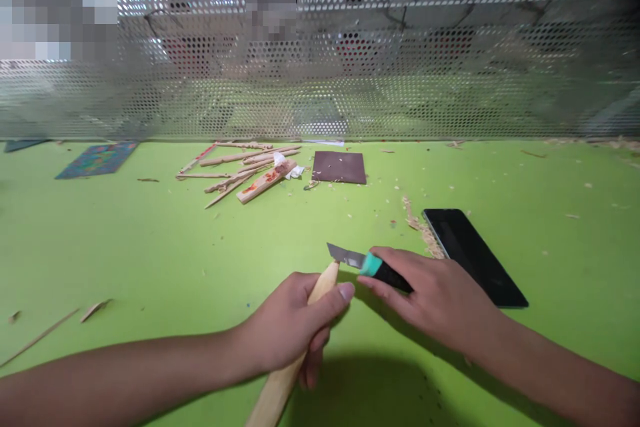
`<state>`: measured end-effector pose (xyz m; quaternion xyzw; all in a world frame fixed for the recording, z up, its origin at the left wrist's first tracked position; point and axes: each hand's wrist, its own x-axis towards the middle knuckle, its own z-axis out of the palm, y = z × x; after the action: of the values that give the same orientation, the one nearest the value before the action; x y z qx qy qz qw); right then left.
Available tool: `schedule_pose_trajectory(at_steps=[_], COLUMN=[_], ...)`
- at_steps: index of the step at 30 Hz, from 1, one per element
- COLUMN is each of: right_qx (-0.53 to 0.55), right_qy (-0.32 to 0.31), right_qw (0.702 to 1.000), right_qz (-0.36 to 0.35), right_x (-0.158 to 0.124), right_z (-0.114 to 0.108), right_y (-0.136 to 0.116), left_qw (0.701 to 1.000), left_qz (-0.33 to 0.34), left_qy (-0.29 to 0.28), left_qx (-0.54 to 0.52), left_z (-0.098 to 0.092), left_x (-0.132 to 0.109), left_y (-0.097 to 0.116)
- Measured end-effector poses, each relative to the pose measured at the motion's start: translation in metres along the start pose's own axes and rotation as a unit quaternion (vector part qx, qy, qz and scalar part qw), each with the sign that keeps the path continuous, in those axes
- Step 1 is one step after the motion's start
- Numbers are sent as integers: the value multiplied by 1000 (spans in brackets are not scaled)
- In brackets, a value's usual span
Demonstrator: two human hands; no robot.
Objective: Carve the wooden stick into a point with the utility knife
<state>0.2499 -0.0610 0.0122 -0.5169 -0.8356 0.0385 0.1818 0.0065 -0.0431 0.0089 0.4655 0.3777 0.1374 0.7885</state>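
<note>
My left hand point(295, 323) is closed around a pale wooden stick point(280, 387) that runs from the bottom edge up to a tip near the knife blade. My right hand point(440, 297) grips a carving knife point(367, 265) with a teal and black handle. Its short steel blade points left and sits just above the stick's tip. Both hands hover low over the green tabletop point(150, 247).
A black phone point(475, 255) lies to the right of my right hand, with wood shavings point(423, 230) beside it. A dark sandpaper sheet point(340, 167) and a pile of carved sticks point(240, 170) lie farther back. A perforated metal screen point(400, 80) closes the far edge.
</note>
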Motion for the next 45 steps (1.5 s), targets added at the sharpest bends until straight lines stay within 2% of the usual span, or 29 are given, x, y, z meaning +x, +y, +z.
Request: schedule_pose_trajectory(at_steps=[3, 6, 12, 16, 18, 22, 28, 31, 40, 45], right_qx=[39, 56, 11, -40, -50, 3, 73, 75, 23, 26], right_qy=[-56, -83, -46, -11, 3, 2, -49, -57, -16, 11], right_qw=[997, 994, 999, 999, 998, 1000, 994, 993, 997, 999], right_qz=[-23, -36, -17, 29, 38, 7, -60, -77, -79, -28], right_x=[-1, -2, -5, -1, 1, 3, 1, 0, -5, -2], right_z=[-2, -4, 0, 0, 0, -1, 2, 2, 4, 5], right_y=[-5, -9, -7, 1, 4, 4, 1, 1, -2, 1], left_qw=[1000, 999, 997, 996, 997, 1000, 999, 997, 999, 999], left_qz=[16, 22, 27, 29, 19, -15, -11, -17, 26, 27], left_qy=[-9, -18, 36, 42, 38, 6, -44, -67, -32, -37], left_qx=[7, 25, 59, 74, 64, 16, -15, -14, 24, 29], left_z=[-1, -1, 2, 3, 3, -1, -9, -10, -10, -10], left_x=[0, -1, -2, -2, -2, -2, 1, 2, 0, -1], left_y=[-1, -2, -4, -4, -4, -1, 0, 0, -7, -10])
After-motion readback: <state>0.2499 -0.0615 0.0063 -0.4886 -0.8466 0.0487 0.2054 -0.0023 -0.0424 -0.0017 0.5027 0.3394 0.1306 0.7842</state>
